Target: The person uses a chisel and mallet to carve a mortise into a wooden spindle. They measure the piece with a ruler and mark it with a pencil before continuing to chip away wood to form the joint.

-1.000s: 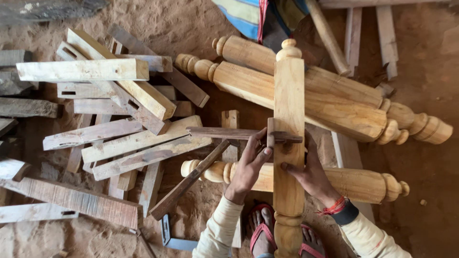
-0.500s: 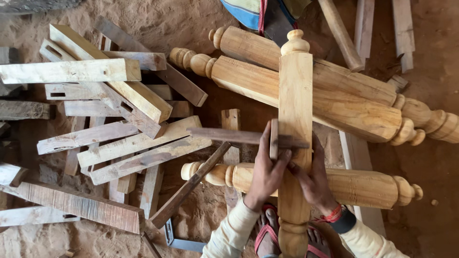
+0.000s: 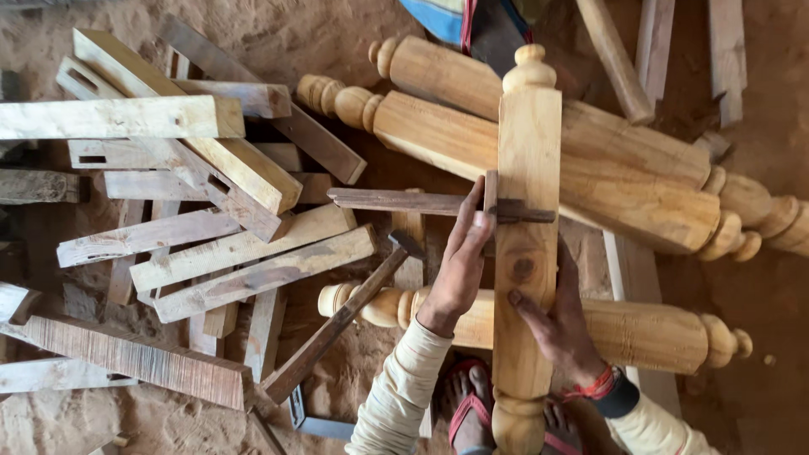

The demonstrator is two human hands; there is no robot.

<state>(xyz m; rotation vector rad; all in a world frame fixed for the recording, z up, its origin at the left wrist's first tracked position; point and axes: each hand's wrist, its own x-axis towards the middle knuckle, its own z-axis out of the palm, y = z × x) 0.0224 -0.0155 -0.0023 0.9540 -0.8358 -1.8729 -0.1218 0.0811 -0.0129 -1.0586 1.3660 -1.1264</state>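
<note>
While my left hand (image 3: 462, 268) pinches the dark flat wooden slat (image 3: 421, 202) w/ fingers closed, right hand (image 3: 560, 324) lies open on the pale turned wooden post (image 3: 527, 244); both shifted slightly up vs. before.

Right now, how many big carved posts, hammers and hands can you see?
Carved wooden posts: 4
Hammer: 1
Hands, left hand and right hand: 2
Total: 7
</note>
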